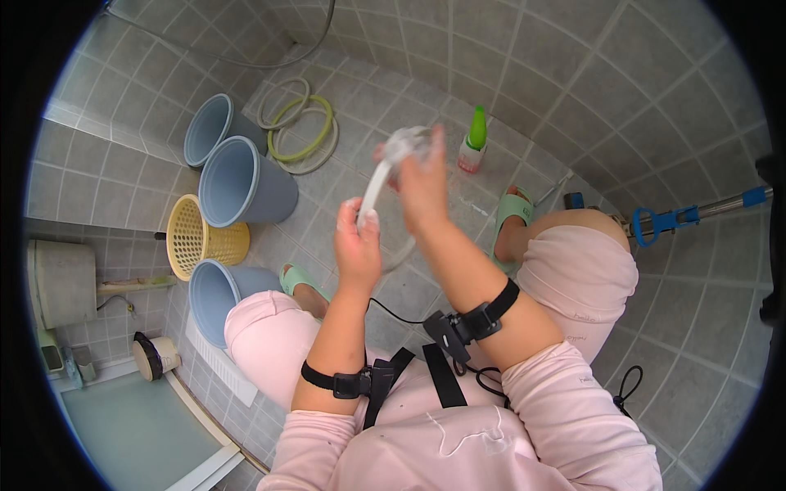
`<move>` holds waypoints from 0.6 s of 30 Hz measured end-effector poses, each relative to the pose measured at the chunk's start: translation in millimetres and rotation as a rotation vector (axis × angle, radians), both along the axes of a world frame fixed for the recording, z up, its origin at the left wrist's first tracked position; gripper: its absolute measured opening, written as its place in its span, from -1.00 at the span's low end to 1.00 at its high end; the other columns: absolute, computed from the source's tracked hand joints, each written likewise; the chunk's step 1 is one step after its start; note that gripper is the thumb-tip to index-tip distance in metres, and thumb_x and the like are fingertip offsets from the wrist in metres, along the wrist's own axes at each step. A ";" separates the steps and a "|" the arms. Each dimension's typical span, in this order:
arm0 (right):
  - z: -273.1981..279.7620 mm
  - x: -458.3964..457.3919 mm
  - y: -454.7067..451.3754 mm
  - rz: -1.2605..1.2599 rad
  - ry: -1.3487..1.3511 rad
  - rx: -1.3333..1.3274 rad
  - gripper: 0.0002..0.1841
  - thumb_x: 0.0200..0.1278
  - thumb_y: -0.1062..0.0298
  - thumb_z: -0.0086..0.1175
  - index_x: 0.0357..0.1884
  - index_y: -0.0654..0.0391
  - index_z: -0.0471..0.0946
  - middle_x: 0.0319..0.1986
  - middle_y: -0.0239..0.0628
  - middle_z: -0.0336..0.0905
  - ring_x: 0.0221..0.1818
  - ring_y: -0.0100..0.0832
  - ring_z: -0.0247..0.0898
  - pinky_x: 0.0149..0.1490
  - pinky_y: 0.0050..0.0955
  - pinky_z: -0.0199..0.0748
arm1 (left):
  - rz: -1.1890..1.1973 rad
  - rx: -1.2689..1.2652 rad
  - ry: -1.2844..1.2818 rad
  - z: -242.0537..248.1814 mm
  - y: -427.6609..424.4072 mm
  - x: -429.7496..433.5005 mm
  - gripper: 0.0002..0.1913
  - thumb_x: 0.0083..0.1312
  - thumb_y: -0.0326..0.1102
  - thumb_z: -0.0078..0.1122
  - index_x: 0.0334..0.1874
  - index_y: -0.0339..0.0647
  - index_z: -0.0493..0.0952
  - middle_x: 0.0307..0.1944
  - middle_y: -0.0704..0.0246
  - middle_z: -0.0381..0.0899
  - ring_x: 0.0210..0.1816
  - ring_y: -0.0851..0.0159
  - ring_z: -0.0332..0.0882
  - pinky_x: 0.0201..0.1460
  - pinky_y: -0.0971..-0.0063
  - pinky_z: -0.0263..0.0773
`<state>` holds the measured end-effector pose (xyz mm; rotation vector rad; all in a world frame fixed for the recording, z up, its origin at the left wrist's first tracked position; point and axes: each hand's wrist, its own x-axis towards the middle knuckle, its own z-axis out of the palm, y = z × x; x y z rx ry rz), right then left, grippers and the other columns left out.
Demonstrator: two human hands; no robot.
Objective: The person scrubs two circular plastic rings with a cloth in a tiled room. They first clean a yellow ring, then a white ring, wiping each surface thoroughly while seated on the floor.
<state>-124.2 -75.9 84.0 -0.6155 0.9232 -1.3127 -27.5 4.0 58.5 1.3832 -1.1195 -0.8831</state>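
My left hand (358,251) grips a white ring (374,189) between thumb and fingers, with specks of foam on the fingertips. The ring is tilted up in front of me, and its lower curve shows faintly behind my hands. At the ring's upper end my right hand (425,187) is wrapped around a whitish, foamy wad (406,142), which presses against the ring. Motion blur hides whether the wad is a cloth or a scrubber.
Near the left wall stand blue-grey bins (270,190) and a yellow perforated basket (232,242). Several white and yellow rings (328,113) lie on the tiled floor beyond. A green-topped bottle (477,132) stands to the right. At far right is a blue-handled mop pole (675,216).
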 end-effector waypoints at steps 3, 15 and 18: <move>-26.0 34.2 26.6 -0.014 0.394 -0.318 -0.14 0.14 0.43 -0.02 0.40 0.17 -0.30 0.22 0.12 0.13 0.01 -0.13 0.38 0.02 -0.44 0.39 | 0.130 0.193 0.368 11.4 -4.7 -7.0 -0.72 0.39 -0.12 -0.20 -0.07 -0.18 0.31 -0.65 0.51 0.25 -0.74 0.56 0.12 -0.73 0.71 0.02; -25.1 18.8 6.2 -0.007 0.177 -0.302 -0.20 0.26 0.50 -0.20 0.39 -0.03 -0.45 -0.05 -0.05 0.33 -0.20 -0.33 0.49 -0.24 -0.42 0.57 | -0.050 0.257 0.583 12.3 -0.2 0.6 -0.67 0.42 0.01 -0.29 -0.15 -0.14 0.30 -0.75 0.55 0.04 -0.80 0.59 -0.13 -0.78 0.68 -0.16; -25.1 6.1 -9.5 -0.166 0.055 -0.146 -0.16 0.22 0.43 -0.07 0.41 -0.02 -0.34 -0.13 -0.06 0.44 -0.39 -0.43 0.47 -0.36 -0.53 0.48 | -0.074 0.285 0.533 12.1 -0.2 -3.5 -0.66 0.41 0.01 -0.27 -0.15 -0.15 0.30 -0.75 0.56 0.04 -0.80 0.60 -0.11 -0.78 0.69 -0.16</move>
